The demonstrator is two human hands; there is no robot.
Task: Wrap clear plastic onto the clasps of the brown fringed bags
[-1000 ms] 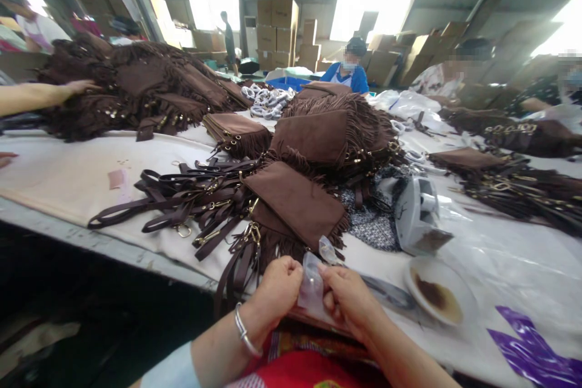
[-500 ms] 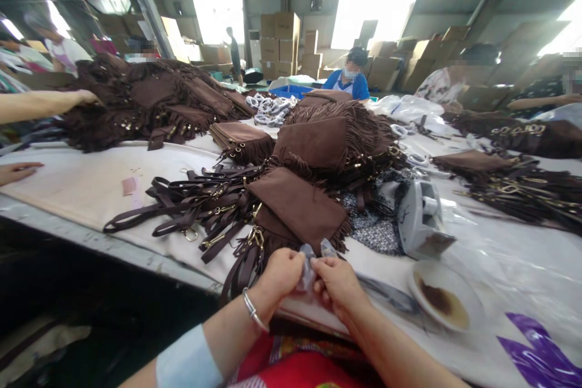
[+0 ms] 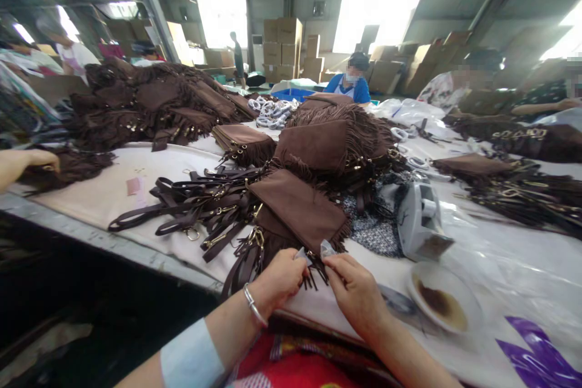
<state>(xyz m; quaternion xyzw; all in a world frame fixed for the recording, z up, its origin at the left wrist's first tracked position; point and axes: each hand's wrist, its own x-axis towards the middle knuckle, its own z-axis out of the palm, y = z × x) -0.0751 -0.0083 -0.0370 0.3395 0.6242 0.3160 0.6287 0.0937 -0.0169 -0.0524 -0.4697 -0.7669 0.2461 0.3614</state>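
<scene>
A brown fringed pouch (image 3: 302,209) lies on others at the near table edge. My left hand (image 3: 282,276) is closed in front of it, a small piece of clear plastic (image 3: 304,256) showing at its fingertips. Close by on the right, my right hand (image 3: 354,291) pinches another bit of clear plastic (image 3: 327,248) against the pouch's lower edge. Between the two hands hang dark fringe strands. Dark straps with gold clips (image 3: 213,206) spread out left of the pouch.
A white dispenser (image 3: 421,218) and a round dish with brown contents (image 3: 440,297) stand right. Behind are piled pouches (image 3: 313,142). At the far left, another person's hand (image 3: 43,159) touches a brown pouch. Purple plastic (image 3: 541,348) lies lower right.
My hands have moved slightly apart, and the plastic stretched between them is now in separate pieces. The other person's hand has brought a brown pouch down to the left table edge.
</scene>
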